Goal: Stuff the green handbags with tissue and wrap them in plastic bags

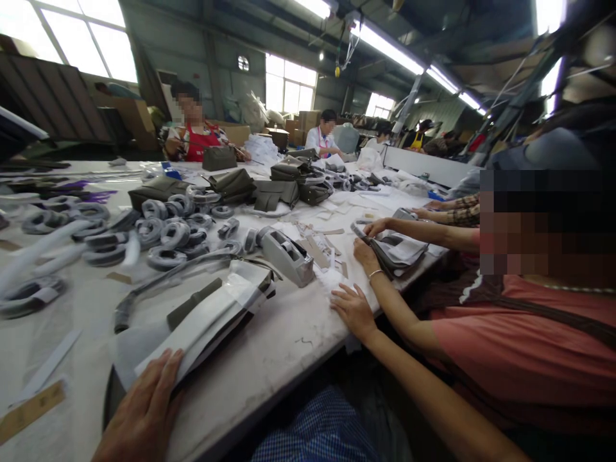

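Note:
An olive-grey bag [192,305] lies on the table before me, partly wrapped in white paper [216,308], with its long strap [168,279] stretched out behind it. My left hand [147,401] rests on the near end of the paper and bag, fingers straight and close together; its thumb is hidden. My right hand [355,312] reaches out to the right, fingers spread, touching a thin white sheet [334,279] close to the table edge. Just behind the bag stands a grey tape dispenser [286,255].
Several wrapped strap coils [166,234] are heaped at the left. Olive bags [274,192] are piled farther back. Paper scraps [320,247] lie past the dispenser. At my right a co-worker in a pink top [481,321] handles another bag [397,253]. Other people sit across the table.

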Demonstrator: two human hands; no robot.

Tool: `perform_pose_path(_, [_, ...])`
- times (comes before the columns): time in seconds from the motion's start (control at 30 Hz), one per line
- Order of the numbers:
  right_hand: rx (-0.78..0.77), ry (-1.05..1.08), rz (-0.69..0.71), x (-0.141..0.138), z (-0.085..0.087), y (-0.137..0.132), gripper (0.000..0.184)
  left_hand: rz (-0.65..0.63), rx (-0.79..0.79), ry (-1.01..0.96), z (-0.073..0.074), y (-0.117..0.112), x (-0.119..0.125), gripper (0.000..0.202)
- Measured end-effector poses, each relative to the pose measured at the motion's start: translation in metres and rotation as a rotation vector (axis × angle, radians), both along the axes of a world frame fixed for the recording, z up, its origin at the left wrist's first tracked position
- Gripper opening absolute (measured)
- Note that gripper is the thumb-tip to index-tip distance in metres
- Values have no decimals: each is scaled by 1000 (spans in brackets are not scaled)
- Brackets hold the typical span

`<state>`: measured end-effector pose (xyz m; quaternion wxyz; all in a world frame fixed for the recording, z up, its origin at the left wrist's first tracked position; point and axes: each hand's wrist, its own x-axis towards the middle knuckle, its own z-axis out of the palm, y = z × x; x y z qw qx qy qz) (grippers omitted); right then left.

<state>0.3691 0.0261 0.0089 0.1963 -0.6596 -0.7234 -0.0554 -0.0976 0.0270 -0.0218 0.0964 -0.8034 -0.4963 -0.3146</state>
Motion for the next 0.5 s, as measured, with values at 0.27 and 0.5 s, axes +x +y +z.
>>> perform_pose_path(0.27, [-38, 401, 182, -85, 21, -23, 18, 66, -2, 29, 2, -3, 2, 59])
perform_pose_path(0.5, [-217, 539, 261, -123, 23, -36, 28, 75, 29, 30, 5, -5, 4, 57])
